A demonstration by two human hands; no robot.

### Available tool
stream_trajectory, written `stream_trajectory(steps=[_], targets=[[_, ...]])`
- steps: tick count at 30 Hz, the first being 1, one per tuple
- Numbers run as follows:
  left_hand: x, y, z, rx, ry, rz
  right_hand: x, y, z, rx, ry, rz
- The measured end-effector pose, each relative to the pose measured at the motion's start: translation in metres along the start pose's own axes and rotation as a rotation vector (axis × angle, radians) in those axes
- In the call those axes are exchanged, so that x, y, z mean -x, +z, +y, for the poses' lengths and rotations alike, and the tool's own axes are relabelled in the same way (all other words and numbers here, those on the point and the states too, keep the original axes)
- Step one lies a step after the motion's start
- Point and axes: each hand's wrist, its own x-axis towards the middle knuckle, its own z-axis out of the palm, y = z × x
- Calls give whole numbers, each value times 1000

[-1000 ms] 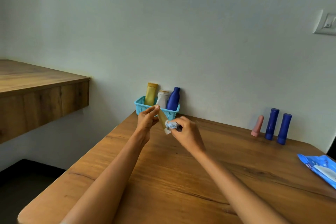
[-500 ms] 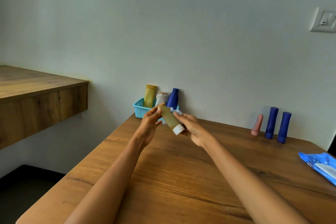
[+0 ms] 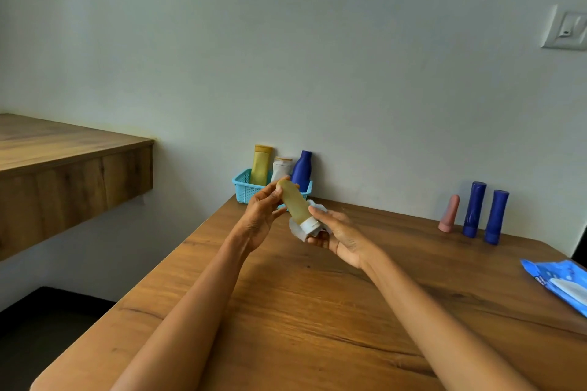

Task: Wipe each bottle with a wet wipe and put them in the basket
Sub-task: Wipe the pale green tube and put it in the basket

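bottle (image 3: 295,204) tilted, frame centre, cap down-right | left hand (image 3: 262,219) pinches its upper end | right hand (image 3: 338,233) holds wipe (image 3: 298,230) round cap | basket (image 3: 243,186) just behind, three bottles inside | three more bottles right by wall

No text can be read anywhere in the frame. The blue wipes pack (image 3: 559,282) at the right edge of the desk (image 3: 317,311) carries white print near its left end, but the letters are too small and blurred to make out. The bottles show no legible labels or brands, and the switch plate (image 3: 567,28) at the upper right bears only a small dark mark, not a readable sign.
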Motion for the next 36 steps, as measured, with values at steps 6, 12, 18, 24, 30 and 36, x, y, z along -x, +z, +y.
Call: stream_trajectory(steps=[6, 12, 18, 24, 30, 36], targets=[[-3, 10, -12, -167, -76, 238, -6, 2, 8, 421, -265, 399], [-4, 23, -18, -60, -165, 267, -5, 12, 15, 1180, -577, 594], [-5, 14, -12, 113, -146, 353, -3, 14, 20, 1251, -717, 511], [-3, 12, -13, 125, -134, 179, -6, 10, 8, 768, -578, 645], [-4, 13, -10, 192, -89, -5, -22, 31, -25, 851, -463, 353], [-4, 10, -5, 191, -24, 28, -14, 23, -10, 863, -625, 349]])
